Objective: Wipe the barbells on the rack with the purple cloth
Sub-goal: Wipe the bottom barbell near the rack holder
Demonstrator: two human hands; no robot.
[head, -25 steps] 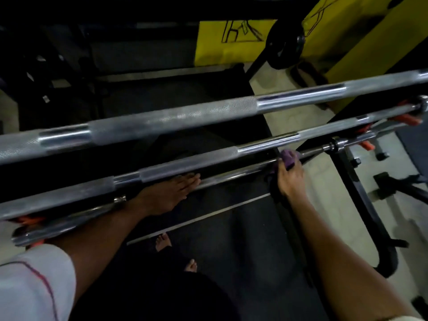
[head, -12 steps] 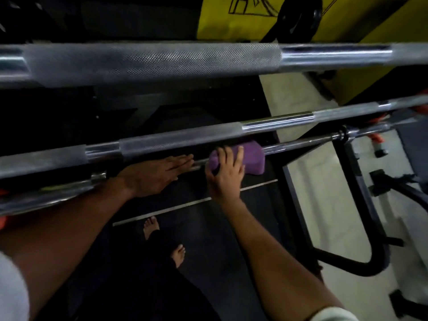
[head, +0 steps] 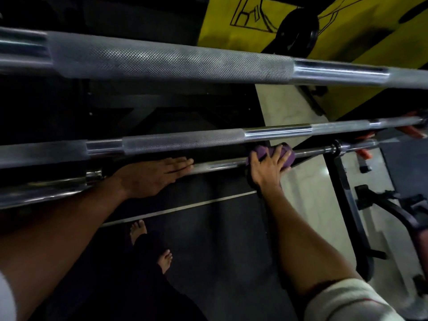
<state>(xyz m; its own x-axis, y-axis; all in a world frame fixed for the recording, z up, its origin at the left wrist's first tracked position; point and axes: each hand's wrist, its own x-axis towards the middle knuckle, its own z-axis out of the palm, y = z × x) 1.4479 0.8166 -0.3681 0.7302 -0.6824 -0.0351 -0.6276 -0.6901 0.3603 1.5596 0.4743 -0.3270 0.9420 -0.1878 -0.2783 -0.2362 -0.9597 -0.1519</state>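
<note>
Three steel barbells lie across the rack: a thick top barbell (head: 171,62), a middle barbell (head: 185,140), and a thin lowest barbell (head: 220,165). My right hand (head: 266,170) is wrapped around the lowest barbell with the purple cloth (head: 262,151) bunched under its fingers, right of centre. My left hand (head: 155,178) rests flat on the same bar to the left, fingers together and pointing right, holding nothing.
The black rack upright (head: 345,188) stands right of the cloth, near a collar (head: 334,148) on the lowest bar. Orange hooks (head: 412,132) show at far right. A yellow wall (head: 231,19) and weight plate (head: 298,31) are behind. My bare feet stand on the dark mat (head: 208,239).
My right hand slid the purple cloth left along the lowest bar, then back right toward the collar. My left hand stayed flat on the bar. The view moved closer to the bars.
</note>
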